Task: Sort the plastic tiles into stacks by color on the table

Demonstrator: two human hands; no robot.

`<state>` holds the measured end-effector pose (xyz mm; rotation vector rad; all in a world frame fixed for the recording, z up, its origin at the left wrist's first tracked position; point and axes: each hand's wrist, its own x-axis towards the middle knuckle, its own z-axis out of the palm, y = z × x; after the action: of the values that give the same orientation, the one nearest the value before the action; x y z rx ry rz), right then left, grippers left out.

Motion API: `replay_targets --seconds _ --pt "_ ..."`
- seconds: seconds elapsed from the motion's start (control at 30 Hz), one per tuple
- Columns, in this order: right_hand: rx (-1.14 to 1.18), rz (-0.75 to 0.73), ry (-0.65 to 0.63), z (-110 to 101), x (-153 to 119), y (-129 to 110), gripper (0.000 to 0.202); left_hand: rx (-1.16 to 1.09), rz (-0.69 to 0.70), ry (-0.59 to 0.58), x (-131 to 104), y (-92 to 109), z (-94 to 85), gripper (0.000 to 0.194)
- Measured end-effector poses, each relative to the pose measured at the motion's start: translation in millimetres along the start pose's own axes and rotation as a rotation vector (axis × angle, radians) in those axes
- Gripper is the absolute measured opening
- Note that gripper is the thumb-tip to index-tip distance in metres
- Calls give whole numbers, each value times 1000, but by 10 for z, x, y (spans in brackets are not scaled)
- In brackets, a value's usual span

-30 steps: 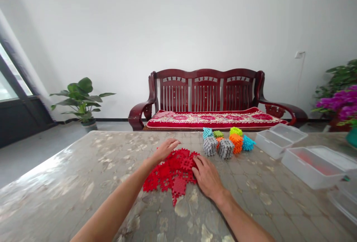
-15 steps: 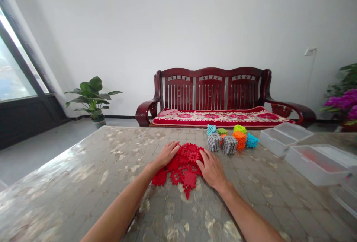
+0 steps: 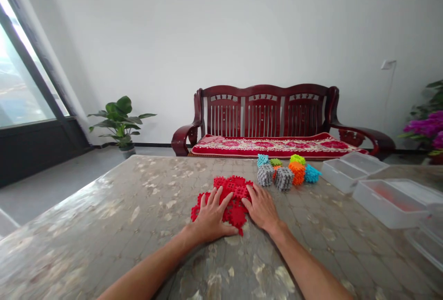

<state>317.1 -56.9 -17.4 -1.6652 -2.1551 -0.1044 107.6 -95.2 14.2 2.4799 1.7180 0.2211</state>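
Observation:
A loose heap of flat red interlocking toy tiles (image 3: 237, 212), with notched edges and some with grid holes, lies on the table in front of me. My left hand (image 3: 212, 217) rests over the near left side of the heap, fingers spread and covering some tiles. At the heap's right edge, my right hand (image 3: 262, 205) touches the tiles with its fingertips, fingers apart. Neither hand grips a piece. What lies under the left palm is hidden.
Beyond the heap stand grey tile stacks (image 3: 284, 179), an orange stack (image 3: 297, 173) and blue tiles (image 3: 312, 173). Clear plastic boxes (image 3: 377, 212) sit open at the right. A wooden bench (image 3: 263, 106) is behind the patterned table (image 3: 104, 226).
My left hand has moved from the heap's far left edge nearer to me, onto the tiles, with fingers spreading. The near tiles have been pushed inward. My right hand stays about where it was.

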Motion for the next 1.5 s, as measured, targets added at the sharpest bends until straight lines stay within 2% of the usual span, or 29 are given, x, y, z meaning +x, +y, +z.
replay_targets --seconds 0.13,0.23,0.3,0.4,0.47,0.53,0.67,1.03,1.2,1.37,1.5 --pt "50 -29 13 -7 7 14 50 -16 12 76 114 15 38 94" --pt "95 -37 28 0 24 36 49 -31 43 143 153 -75 12 82" --pt "132 -26 50 15 40 60 48 -41 17 170 154 -183 -40 72" --pt "187 22 87 36 65 100 47 6 -237 191 101 -423 -129 55" --pt "199 55 91 37 77 115 47 69 -456 188 27 -597 -153 54" --pt "177 78 80 24 82 113 47 91 -573 141 -54 -729 -133 55" --pt "81 60 49 -11 70 79 45 166 -583 124 -111 -806 -36 61" --pt "-46 17 59 48 55 46 47 136 -627 157 125 -844 42 66" --pt "102 40 54 68 99 95 46 120 -618 168 179 -858 49 68" --pt "385 186 118 117 141 250 50 104 -602 165 140 -835 6 67" --pt "347 177 130 137 101 287 50 128 -548 169 59 -822 -9 59"
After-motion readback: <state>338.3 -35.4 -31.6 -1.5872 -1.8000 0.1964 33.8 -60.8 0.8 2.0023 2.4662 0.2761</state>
